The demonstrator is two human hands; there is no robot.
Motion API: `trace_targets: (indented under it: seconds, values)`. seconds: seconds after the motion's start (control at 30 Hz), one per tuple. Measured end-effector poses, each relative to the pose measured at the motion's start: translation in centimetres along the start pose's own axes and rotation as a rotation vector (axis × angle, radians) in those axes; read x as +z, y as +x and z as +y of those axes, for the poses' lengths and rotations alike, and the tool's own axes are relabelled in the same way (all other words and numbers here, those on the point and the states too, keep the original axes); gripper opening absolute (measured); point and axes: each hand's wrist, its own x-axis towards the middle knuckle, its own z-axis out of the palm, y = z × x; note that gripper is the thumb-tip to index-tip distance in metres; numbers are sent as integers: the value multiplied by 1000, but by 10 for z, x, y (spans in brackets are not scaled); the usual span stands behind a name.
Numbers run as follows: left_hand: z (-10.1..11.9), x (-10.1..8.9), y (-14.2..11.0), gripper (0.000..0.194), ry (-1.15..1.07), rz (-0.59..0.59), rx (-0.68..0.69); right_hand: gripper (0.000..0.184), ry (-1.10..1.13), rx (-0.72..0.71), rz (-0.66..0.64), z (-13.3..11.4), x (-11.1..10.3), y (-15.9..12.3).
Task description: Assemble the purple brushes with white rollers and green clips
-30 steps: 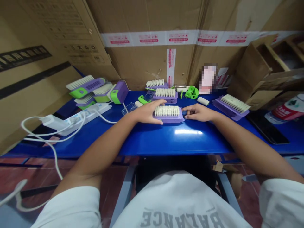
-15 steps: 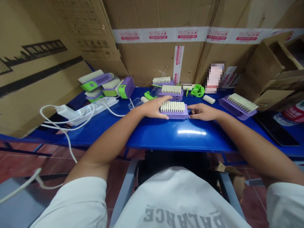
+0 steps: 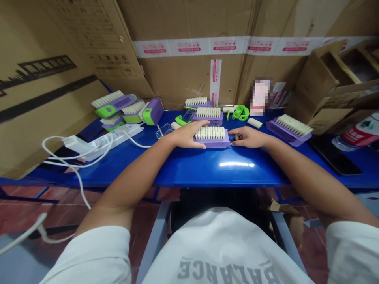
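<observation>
Both my hands are on a purple brush with cream bristles [image 3: 212,137], which lies bristles up on the blue table [image 3: 189,169]. My left hand [image 3: 186,135] grips its left end, fingers across the edge. My right hand [image 3: 247,137] pinches its right end, where a small dark spot [image 3: 231,137] shows at the fingertips; I cannot tell what it is. Just behind stands a similar brush [image 3: 209,116], and another [image 3: 196,102] sits farther back. A green clip [image 3: 181,120] and a transparent plastic piece [image 3: 164,131] lie near my left fingers.
Several green-and-purple brush parts [image 3: 127,110] are piled at the back left, and another brush [image 3: 289,130] lies at the right. There are a white power strip [image 3: 114,137] with cables, a phone [image 3: 334,154], a bottle [image 3: 355,132] and cardboard boxes [image 3: 189,23] behind.
The whole view has shifted a little sideways with my head. The brush stays between my hands, and my right fingers sit slightly differently at its end.
</observation>
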Motion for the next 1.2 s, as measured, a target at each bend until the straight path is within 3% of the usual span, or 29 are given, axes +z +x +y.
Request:
trace_targets:
  seconds: [0.2, 0.53, 0.67, 0.77, 1.0, 1.2]
  values:
    - [7, -6, -2, 114, 25, -34, -25, 52, -57, 6, 65, 1, -8, -1]
    - [10, -9, -3, 116, 37, -49, -37, 33, -386, 107, 582, 14, -33, -12]
    - [9, -8, -2, 117, 47, -57, -36, 35, -540, 76, 684, 29, -38, -10]
    - [9, -9, -3, 117, 49, -58, -32, 47, -618, 116, 649, 43, -42, -10]
    - [7, -8, -3, 117, 65, -66, -57, 72, -586, 298, 427, 57, -46, -13]
    - [5, -8, -2, 117, 66, -68, -45, 57, -596, 306, 343, 42, -45, -10]
